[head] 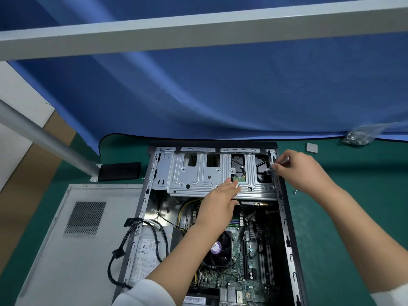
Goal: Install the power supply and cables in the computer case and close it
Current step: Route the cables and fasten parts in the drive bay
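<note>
The open computer case (pixel 287 217) lies flat on the green mat. A silver drive cage (pixel 198 175) spans its far end. My left hand (pixel 220 202) rests flat on the cage's near edge, fingers straight. My right hand (pixel 298 171) grips a small screwdriver (pixel 280 162), its tip at a screw at the cage's right corner. The grey power supply (pixel 148 255) sits in the case's left side. Black cables (pixel 123 250) loop out over the left wall. The motherboard (pixel 242 272) with its fan fills the near part.
The grey side panel (pixel 72 239) lies left of the case. A loose screw (pixel 294 192) lies on the mat right of the case. A bag of screws (pixel 357 138) and a small white pad (pixel 311 148) sit far right. A blue cloth (pixel 220 96) hangs behind.
</note>
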